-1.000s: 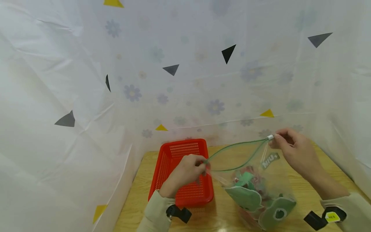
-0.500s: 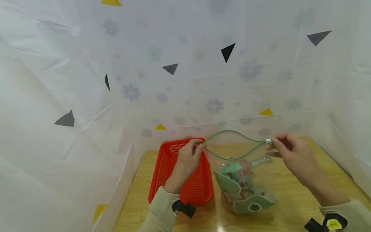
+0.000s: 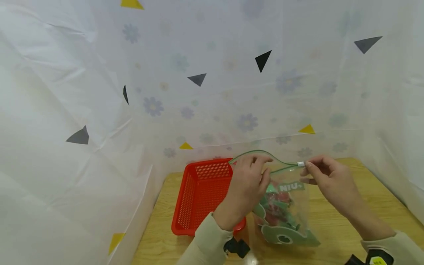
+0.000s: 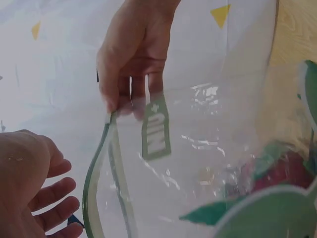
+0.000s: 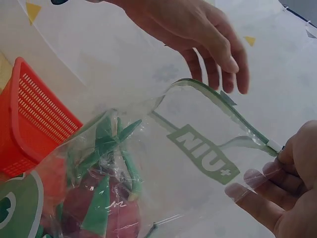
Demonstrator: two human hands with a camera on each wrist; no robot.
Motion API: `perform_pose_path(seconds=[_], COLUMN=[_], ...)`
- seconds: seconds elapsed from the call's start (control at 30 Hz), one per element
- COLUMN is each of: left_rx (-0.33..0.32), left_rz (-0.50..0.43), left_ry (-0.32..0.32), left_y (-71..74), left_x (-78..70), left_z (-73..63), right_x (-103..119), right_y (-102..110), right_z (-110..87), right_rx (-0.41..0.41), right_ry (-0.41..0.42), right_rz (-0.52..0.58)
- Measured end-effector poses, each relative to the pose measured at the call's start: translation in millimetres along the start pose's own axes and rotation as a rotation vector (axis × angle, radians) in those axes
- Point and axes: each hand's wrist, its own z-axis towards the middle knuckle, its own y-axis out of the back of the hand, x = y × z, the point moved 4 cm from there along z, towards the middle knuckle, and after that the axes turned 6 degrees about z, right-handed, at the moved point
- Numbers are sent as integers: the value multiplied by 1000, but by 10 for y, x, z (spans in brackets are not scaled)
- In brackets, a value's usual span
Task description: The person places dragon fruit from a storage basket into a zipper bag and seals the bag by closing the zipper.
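A clear slider bag (image 3: 294, 206) with a green-edged mouth and a "NIU+" label (image 3: 291, 187) hangs upright over the table. Red and green contents (image 5: 106, 198) fill its lower part; their kind is hard to make out through the plastic. My right hand (image 3: 334, 184) pinches the bag's top right corner by the white slider (image 3: 300, 164). Above the mouth, my left hand (image 3: 246, 184) has its fingers loosely bent and grips nothing. In the right wrist view, the left hand (image 5: 198, 39) is just over the green rim (image 5: 218, 96), which gapes on that side.
A red perforated plastic basket (image 3: 208, 195) stands on the wooden table (image 3: 338, 221), left of the bag and partly behind my left arm. White patterned sheeting (image 3: 215, 110) encloses the table at the back and sides.
My left hand has let go of the bag's left corner and moved right, over the mouth. The right hand keeps its pinch at the slider and has shifted slightly left with the bag.
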Motion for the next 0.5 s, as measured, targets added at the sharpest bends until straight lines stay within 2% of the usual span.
perform_pose_path(seconds=[0.13, 0.23, 0.37, 0.5], left_rx=[43, 74, 90, 108], left_rz=[87, 113, 86, 55], left_ry=[-77, -113, -145, -144], left_y=[-110, -207, -297, -343], left_x=[-188, -277, -336, -355], left_z=[144, 233, 300, 321], right_x=[34, 58, 66, 65], right_y=[-26, -46, -50, -32], right_z=[-12, -24, -34, -40], right_rx=[6, 24, 29, 42], right_ry=[7, 11, 7, 16], right_rz=[20, 29, 12, 3])
